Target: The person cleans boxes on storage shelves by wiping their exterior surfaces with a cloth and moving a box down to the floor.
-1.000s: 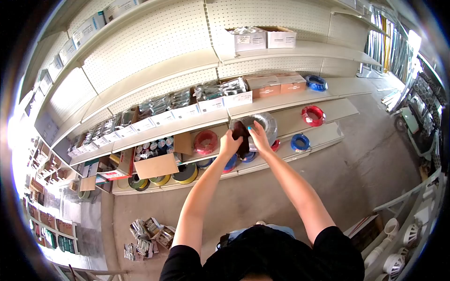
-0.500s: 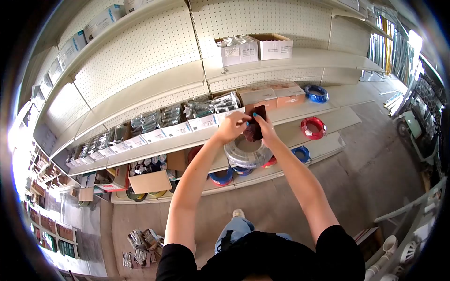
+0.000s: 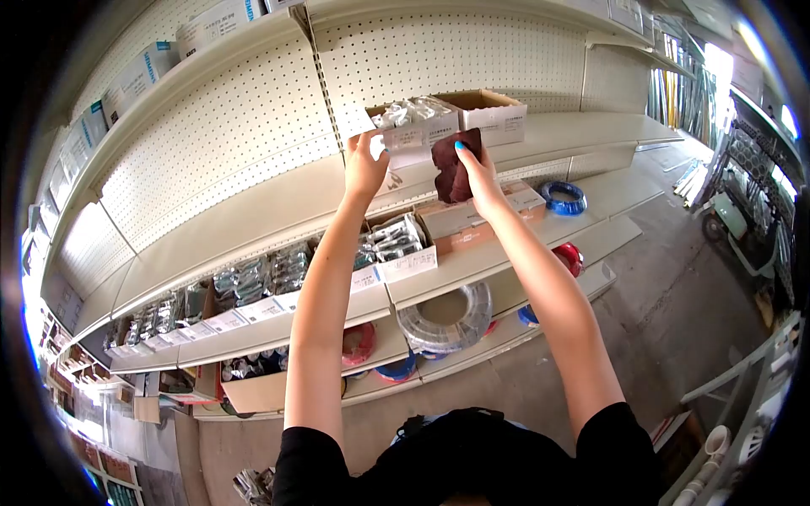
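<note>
My right hand (image 3: 481, 181) is closed on a crumpled dark maroon cloth (image 3: 456, 167), its blue-nailed thumb lying on top. The cloth hangs in front of two white cardboard boxes on the middle shelf. My left hand (image 3: 365, 171) is raised at the left corner of the nearer box (image 3: 413, 139), thumb and fingers apart. Whether it touches the box I cannot tell. Clear plastic packets (image 3: 412, 110) fill that box. Beside it, the right-hand box (image 3: 492, 122) has its top open.
On the shelf below are a row of boxes with packaged parts (image 3: 291, 270), closed brown cartons (image 3: 460, 228) and a blue coil (image 3: 563, 198). A large clear-wrapped coil (image 3: 447, 319) leans lower down. White pipe fittings (image 3: 715, 443) stand at right.
Both hands have risen from the lower shelf to the middle shelf boxes. My left hand has come off the cloth and moved left; my right hand keeps it. The view has shifted upward.
</note>
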### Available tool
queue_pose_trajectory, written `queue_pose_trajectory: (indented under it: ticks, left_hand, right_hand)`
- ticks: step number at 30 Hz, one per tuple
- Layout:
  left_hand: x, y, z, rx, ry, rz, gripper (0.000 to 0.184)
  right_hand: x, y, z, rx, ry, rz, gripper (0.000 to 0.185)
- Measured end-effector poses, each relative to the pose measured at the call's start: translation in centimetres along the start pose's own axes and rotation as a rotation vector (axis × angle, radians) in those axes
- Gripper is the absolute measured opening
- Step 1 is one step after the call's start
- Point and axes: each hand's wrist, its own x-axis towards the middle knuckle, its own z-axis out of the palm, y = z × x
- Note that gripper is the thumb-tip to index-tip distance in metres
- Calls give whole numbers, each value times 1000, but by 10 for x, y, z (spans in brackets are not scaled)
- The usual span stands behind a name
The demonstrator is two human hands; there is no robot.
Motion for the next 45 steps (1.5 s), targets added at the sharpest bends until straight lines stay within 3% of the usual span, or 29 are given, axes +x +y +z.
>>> queue_pose_trajectory:
  ticks: [5,7,11,14,17,19,20,24,28,33,37,38,39,41,45]
  left_hand:
    - [34,-38,19,3,-81,92,24]
    - [38,-43,20,-42,-126,147,23]
    - [38,-56,28,-217,-205,24,25]
    - [33,-53,35,-317,-149,15,22]
    - [30,-36,29,-92,-59,75,16]
    - [23,-20,27,-172,-55,27,17]
    - [19,-15,25,-154,-34,47,18]
    - [1,1,6,-162,-29,48,18]
    - [-18,16,-19,-186,-17,84,18]
    - [-40,36,-43,-223,-37,121,20]
    - [-54,48,-63,-7,-129,180,51]
    - [-56,38,-62,45,-183,264,83]
    - [-59,41,-62,98,-247,193,103]
    - [-59,35,-56,274,-278,278,117]
    - [-47,22,-45,276,-299,391,124]
  right_hand:
    - [41,13,15,-101,154,-205,42]
    - [51,27,10,-165,257,-187,41]
    - [56,42,5,-171,460,-248,40]
    - [54,35,10,-227,445,-197,38]
    - [52,39,10,-214,433,-202,35]
    - [46,29,16,-186,445,-217,33]
    - [37,24,17,-76,405,-189,36]
    - [17,14,10,-138,403,-201,42]
    - [-6,-12,20,37,377,-189,39]
    - [-23,-20,16,-277,300,-274,48]
    - [-29,-26,19,-350,274,-412,54]
    - [-27,-25,19,-390,301,-438,54]
    - [-27,-26,20,-431,329,-467,53]
    - [-25,-27,22,-518,370,-538,53]
    - [-14,-14,27,-660,421,-742,55]
